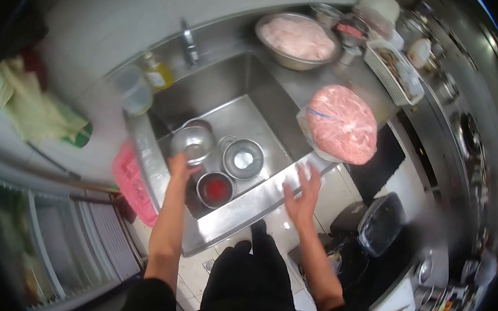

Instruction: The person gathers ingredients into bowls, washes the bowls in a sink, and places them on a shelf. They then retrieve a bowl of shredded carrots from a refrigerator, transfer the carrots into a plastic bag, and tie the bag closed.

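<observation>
We note the left grip [180,166] grasping the near rim of a steel bowl [192,139] at the left side of the sink [271,128], beside a steel pot [215,190] showing red inside; the right grip [304,194] is released and spread, near the bagged pink meat [342,125]. Step in hand, we judge: handling the bowl; shifting it calls for a firm rim hold and clearance from the pot.

Steel counter [294,84]: bowl [294,64] of pale meat [299,38], container [304,126] of pink meat [345,119], white basket [382,74]. Sink floor [271,131]: metal vessels [231,155].
</observation>
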`<state>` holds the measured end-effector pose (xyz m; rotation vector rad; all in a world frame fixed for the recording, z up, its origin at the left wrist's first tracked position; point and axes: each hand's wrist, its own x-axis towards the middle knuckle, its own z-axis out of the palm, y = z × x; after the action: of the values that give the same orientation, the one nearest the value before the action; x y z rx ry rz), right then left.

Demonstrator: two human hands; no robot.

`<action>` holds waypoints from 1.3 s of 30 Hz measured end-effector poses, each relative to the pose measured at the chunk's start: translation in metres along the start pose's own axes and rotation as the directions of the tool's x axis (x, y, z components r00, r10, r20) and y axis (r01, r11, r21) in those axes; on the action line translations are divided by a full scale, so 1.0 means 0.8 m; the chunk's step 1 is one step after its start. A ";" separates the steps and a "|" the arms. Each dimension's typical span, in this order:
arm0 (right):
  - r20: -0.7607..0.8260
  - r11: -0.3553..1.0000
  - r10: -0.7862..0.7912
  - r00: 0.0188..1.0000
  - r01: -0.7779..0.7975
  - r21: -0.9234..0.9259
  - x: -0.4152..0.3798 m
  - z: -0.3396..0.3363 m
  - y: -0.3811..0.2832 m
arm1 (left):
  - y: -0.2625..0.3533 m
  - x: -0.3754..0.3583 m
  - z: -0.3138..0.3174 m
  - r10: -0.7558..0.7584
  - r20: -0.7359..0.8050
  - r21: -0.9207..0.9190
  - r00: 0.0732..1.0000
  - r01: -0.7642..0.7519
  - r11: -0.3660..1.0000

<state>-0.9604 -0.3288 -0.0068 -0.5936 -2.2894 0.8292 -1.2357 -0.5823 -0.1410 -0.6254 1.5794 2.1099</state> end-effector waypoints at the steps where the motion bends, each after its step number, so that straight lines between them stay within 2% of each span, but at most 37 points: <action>1: -0.086 0.993 -0.041 0.996 0.030 -0.118 0.037 0.002 0.016 | 0.011 -0.009 -0.007 -0.017 0.065 0.033 0.998 0.015 0.999; 2: -0.154 0.970 -0.091 0.984 0.052 -0.236 0.067 0.002 0.034 | 0.025 -0.026 -0.014 -0.037 0.123 0.065 0.992 0.029 0.997; 4: -0.158 0.877 -0.154 0.975 0.061 -0.476 0.118 -0.006 0.049 | 0.038 -0.056 -0.017 -0.095 0.116 0.000 0.989 0.096 0.995; 5: -0.157 0.873 -0.151 0.976 0.057 -0.484 0.126 -0.009 0.062 | 0.041 -0.077 -0.012 -0.092 0.099 0.051 0.991 0.087 0.995; 7: -0.003 0.698 -0.093 0.996 0.063 -0.714 0.149 0.004 0.096 | 0.051 -0.092 -0.005 -0.066 0.078 0.103 0.995 0.058 0.993; 8: 0.002 0.698 -0.084 0.996 0.060 -0.714 0.154 0.013 0.114 | 0.049 -0.093 -0.005 -0.054 0.067 0.087 0.996 0.048 0.995; 10: -0.019 0.647 -0.277 0.961 0.172 -0.743 0.155 0.019 0.145 | 0.031 -0.091 -0.009 -0.067 0.053 0.080 0.996 0.063 0.995; 12: 0.019 0.689 -0.237 0.971 0.182 -0.702 0.171 0.004 0.152 | 0.019 -0.079 -0.006 0.001 0.004 0.033 1.000 -0.002 0.999; 14: 0.066 0.714 -0.217 0.974 0.205 -0.670 0.199 -0.012 0.156 | 0.026 -0.089 0.026 -0.051 0.019 -0.009 0.999 0.052 0.999; 16: 0.072 0.769 -0.245 0.967 0.239 -0.593 0.225 -0.008 0.161 | 0.024 -0.091 0.042 -0.023 0.009 -0.042 1.000 0.023 0.999; 20: 0.121 0.787 -0.181 0.976 0.217 -0.577 0.241 -0.007 0.155 | 0.011 -0.068 0.035 -0.039 0.008 -0.017 0.999 0.039 0.999; 21: 0.102 0.780 -0.080 0.992 0.126 -0.613 0.234 -0.003 0.137 | 0.020 -0.077 0.049 -0.035 0.005 -0.027 0.999 0.035 0.999; 22: 0.102 0.779 -0.082 0.991 0.127 -0.614 0.227 -0.001 0.142 | 0.021 -0.077 0.056 -0.036 0.006 -0.029 0.999 0.036 0.999; 24: 0.007 0.759 -0.126 0.992 0.101 -0.643 0.211 0.017 0.168 | 0.026 -0.072 0.064 -0.034 0.012 -0.058 0.999 0.035 0.998; 25: -0.017 0.749 -0.185 0.983 0.130 -0.650 0.211 0.018 0.178 | 0.026 -0.070 0.064 -0.030 0.011 -0.049 0.999 0.031 0.998; 26: -0.019 0.753 -0.179 0.984 0.125 -0.646 0.213 0.018 0.188 | 0.023 -0.068 0.063 -0.012 -0.011 -0.027 1.000 0.012 1.000; 30: -0.122 0.759 -0.242 0.963 0.110 -0.642 0.267 0.002 0.231 | 0.031 -0.085 0.077 0.092 -0.019 -0.034 0.996 -0.093 0.995; 31: -0.120 0.739 -0.228 0.966 0.091 -0.668 0.280 -0.003 0.247 | 0.029 -0.088 0.075 0.076 -0.037 -0.031 0.996 -0.078 0.997; 32: -0.133 0.777 -0.239 0.962 0.107 -0.620 0.293 -0.005 0.272 | 0.029 -0.089 0.069 0.067 -0.075 -0.031 0.995 -0.070 0.997; 34: -0.105 0.704 -0.238 0.966 0.097 -0.704 0.317 -0.010 0.293 | 0.017 -0.067 0.044 0.045 -0.084 -0.009 0.996 -0.045 0.999; 35: -0.110 0.733 -0.335 0.936 0.185 -0.655 0.329 -0.013 0.309 | 0.022 -0.065 0.048 0.041 -0.100 0.002 0.994 -0.041 0.999; 37: -0.067 0.659 -0.254 0.965 0.122 -0.742 0.350 -0.016 0.300 | 0.025 -0.049 0.057 0.056 -0.190 0.012 0.980 -0.055 0.998; 38: -0.101 0.634 -0.095 0.990 -0.018 -0.773 0.359 -0.011 0.272 | 0.029 -0.045 0.063 0.068 -0.204 0.010 0.977 -0.067 0.998; 39: -0.228 0.773 -0.231 0.946 0.036 -0.634 0.358 0.007 0.250 | 0.031 -0.038 0.063 0.047 -0.193 0.008 0.980 -0.047 0.999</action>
<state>-1.1268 -0.0223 -0.0325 -0.7615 -2.2614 -0.1263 -1.2309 -0.5422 -0.0913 -0.8210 1.7154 2.1344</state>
